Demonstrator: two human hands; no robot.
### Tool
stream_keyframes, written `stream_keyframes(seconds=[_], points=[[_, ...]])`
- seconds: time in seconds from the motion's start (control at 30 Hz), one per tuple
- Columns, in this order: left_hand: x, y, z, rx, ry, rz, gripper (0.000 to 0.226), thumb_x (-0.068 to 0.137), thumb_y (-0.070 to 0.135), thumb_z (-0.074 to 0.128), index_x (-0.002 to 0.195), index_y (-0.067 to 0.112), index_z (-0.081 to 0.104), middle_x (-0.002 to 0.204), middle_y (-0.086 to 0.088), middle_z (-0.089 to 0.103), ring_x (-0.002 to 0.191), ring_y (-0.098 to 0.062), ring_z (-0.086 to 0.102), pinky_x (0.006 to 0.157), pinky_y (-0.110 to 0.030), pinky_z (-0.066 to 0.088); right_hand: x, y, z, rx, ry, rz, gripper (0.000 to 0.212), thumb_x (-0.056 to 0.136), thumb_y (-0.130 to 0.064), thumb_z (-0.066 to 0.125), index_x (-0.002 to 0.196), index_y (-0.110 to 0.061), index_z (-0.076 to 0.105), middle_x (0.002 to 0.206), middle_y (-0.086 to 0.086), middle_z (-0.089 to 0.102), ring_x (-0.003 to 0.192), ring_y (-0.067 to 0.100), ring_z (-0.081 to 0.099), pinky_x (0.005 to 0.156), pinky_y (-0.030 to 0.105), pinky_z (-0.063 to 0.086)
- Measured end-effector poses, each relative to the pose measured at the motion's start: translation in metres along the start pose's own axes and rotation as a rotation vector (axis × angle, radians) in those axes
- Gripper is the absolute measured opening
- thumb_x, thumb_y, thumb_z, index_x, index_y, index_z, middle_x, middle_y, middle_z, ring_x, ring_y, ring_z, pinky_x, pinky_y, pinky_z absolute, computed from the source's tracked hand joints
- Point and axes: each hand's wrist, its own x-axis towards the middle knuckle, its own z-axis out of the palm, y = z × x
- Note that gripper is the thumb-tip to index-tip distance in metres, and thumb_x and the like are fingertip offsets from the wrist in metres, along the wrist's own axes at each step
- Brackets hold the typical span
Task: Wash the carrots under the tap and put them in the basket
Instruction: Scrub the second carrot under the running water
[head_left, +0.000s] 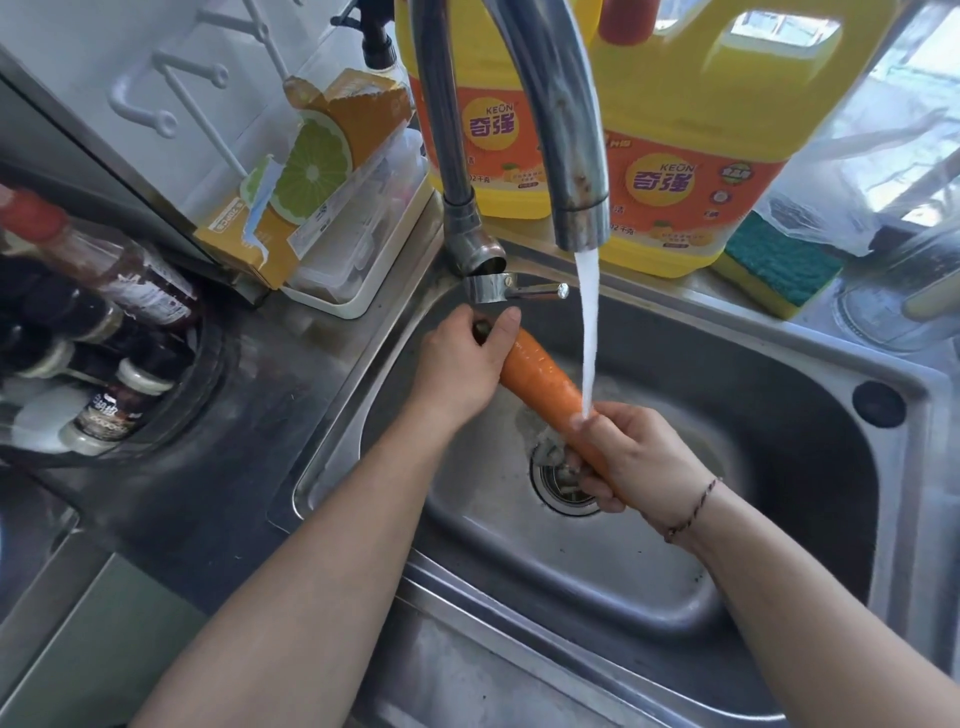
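Nearest the camera, two bare forearms reach forward over the steel front rim of the sink (467, 613), so whatever drips off falls into the basin and not onto the desk (249, 415) to its left. The right hand (639, 462) curls round the thin end of the carrot (540, 384) just above the drain (558, 480), with a thread bracelet (693, 512) at the wrist. The left hand (462, 364) wraps the thick end, thumb lying over the top. Holding both ends leaves the middle bare and lets the carrot be turned, I judge. It lies slanted across the basin, and the stream of water (589, 338) strikes it right beside the right hand's knuckles. The washing seems under way; no basket is in view.

Beyond the hands, the tap's lever (540, 291) juts over the basin and the spout of the tap (576, 171) arches above. Behind stand two yellow detergent jugs (691, 171), and a green-and-yellow sponge (779, 265) lies to their right, within reach of the sink. To the far left lie sauce bottles (114, 275) and a torn orange carton (311, 171).
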Motion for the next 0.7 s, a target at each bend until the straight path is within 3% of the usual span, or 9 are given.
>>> stream_keyframes(seconds=[0.2,0.3,0.4,0.6,0.7], points=[[0.0009,-0.0085,0.0015,-0.046,0.018,-0.091,0.050,0.097,0.057,0.049,0.103,0.010,0.066,0.098,-0.009,0.069,0.095,-0.027,0.065,0.089,-0.043,0.053,-0.0045,0.0017,-0.0029,0.104,-0.179,0.056,0.021,0.077,-0.013,0.043,0.093,-0.002,0.052,0.081,0.021,0.047,0.051,0.020,0.039,0.046,0.028,0.028],[-0.0027,-0.0057,0.0035,-0.031,0.025,-0.105,0.048,0.098,0.054,0.048,0.104,0.010,0.065,0.100,-0.008,0.068,0.100,-0.028,0.063,0.092,-0.041,0.051,-0.0020,0.0029,-0.0025,0.049,-0.135,0.048,0.010,0.089,-0.011,0.046,0.091,-0.003,0.052,0.078,0.019,0.048,0.049,0.017,0.038,0.042,0.024,0.029],[-0.0048,-0.0010,0.0044,-0.015,0.016,-0.083,0.039,0.098,0.054,0.049,0.101,0.017,0.061,0.098,-0.003,0.065,0.098,-0.025,0.062,0.090,-0.038,0.050,0.0005,0.0062,-0.0010,0.027,-0.054,0.051,0.017,0.101,-0.012,0.046,0.088,-0.004,0.054,0.073,0.015,0.049,0.046,0.017,0.036,0.041,0.022,0.028],[0.0002,-0.0039,0.0043,-0.055,0.021,-0.136,0.045,0.096,0.056,0.051,0.098,0.013,0.065,0.095,-0.005,0.068,0.095,-0.026,0.064,0.090,-0.042,0.052,-0.0014,0.0027,0.0011,0.041,-0.101,0.048,0.013,0.086,-0.014,0.044,0.087,-0.003,0.051,0.074,0.018,0.049,0.048,0.018,0.037,0.042,0.024,0.029],[-0.0025,-0.0028,0.0054,-0.048,0.023,-0.133,0.045,0.098,0.054,0.050,0.107,0.013,0.064,0.102,-0.007,0.066,0.101,-0.027,0.062,0.094,-0.042,0.050,0.0010,0.0031,0.0003,-0.003,-0.055,0.056,0.016,0.095,-0.003,0.040,0.084,-0.005,0.053,0.072,0.015,0.051,0.046,0.016,0.038,0.042,0.024,0.029]])
